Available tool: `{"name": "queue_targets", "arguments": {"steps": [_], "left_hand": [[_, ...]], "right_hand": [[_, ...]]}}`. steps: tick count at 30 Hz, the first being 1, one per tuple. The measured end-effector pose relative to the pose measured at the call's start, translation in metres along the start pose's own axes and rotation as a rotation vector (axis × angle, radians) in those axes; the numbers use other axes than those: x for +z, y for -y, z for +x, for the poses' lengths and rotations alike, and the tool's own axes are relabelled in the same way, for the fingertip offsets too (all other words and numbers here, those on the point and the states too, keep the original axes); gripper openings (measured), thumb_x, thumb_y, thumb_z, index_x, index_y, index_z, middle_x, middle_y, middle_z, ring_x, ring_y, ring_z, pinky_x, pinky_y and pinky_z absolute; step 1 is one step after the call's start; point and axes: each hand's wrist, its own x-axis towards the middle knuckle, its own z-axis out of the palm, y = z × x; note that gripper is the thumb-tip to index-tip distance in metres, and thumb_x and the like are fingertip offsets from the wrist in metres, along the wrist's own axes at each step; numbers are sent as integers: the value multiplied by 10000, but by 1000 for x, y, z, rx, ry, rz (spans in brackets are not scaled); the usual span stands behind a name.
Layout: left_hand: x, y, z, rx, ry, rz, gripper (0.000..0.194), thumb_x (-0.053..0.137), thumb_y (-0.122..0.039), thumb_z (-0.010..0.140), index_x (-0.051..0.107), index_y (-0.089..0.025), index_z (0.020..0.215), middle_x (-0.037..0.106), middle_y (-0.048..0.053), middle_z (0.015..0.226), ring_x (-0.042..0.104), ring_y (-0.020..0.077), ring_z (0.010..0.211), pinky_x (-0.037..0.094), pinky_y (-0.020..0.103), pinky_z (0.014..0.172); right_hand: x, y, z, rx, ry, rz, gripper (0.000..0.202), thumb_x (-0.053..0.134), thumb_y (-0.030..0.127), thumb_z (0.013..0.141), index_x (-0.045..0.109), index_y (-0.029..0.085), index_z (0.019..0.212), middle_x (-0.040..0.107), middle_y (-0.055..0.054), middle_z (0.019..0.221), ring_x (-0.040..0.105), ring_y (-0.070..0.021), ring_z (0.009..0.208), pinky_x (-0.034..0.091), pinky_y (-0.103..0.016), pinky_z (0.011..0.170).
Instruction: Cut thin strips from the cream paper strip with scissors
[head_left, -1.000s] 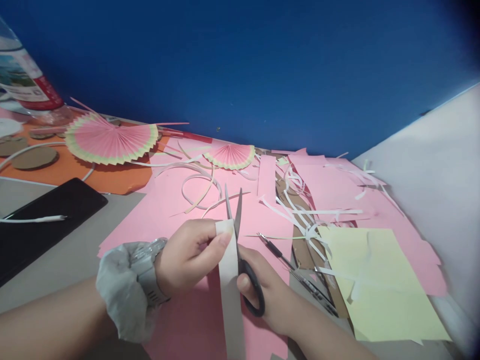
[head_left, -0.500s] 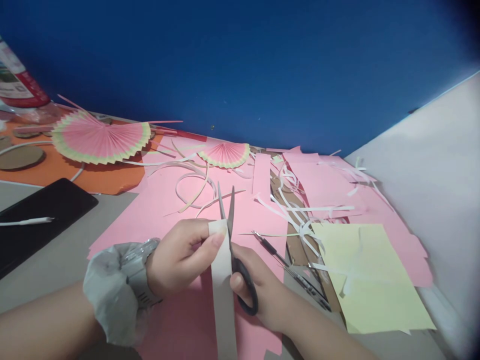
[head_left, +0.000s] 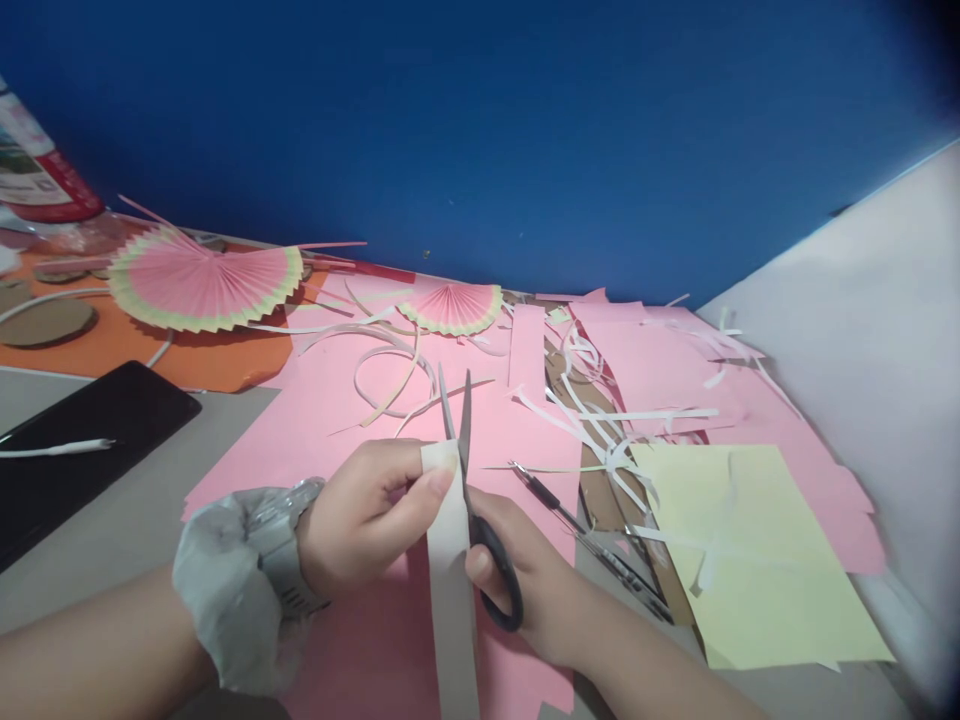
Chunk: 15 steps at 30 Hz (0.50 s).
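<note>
Left hand [head_left: 367, 520]: pinches a white paper strip [head_left: 453, 620] near its top
Right hand [head_left: 541, 595]: grips black-handled scissors [head_left: 489, 538], blades parted at the strip's edge

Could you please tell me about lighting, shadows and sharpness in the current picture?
Head view: the upper right corner darkens to black; head view: flat pink paper below the left hand is shaded; head view: print on the red-and-white bottle label is too soft to read.
</note>
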Motion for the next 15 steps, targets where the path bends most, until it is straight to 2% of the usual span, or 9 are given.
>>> {"name": "queue_targets", "arguments": {"steps": [7, 15], "left_hand": [[-1, -2, -1, -9, 9, 14, 385, 307, -325, 898, 446, -142, 588, 373, -35, 547, 351, 78, 497, 305, 203, 467], [-1, -1, 0, -17, 13, 31, 399, 303, -330, 897, 473, -134, 593, 375, -33, 535, 361, 79, 485, 303, 208, 461]], "right_hand": [[1, -3, 2, -38, 19, 90, 539, 335, 612, 849, 533, 177, 1099, 473, -16, 766, 415, -177, 684, 385, -279, 651], [1, -4, 0, -18, 18, 125, 486, 339, 589, 855, 526, 213, 1101, 448, -9, 769, 402, -182, 691, 372, -283, 663]]}}
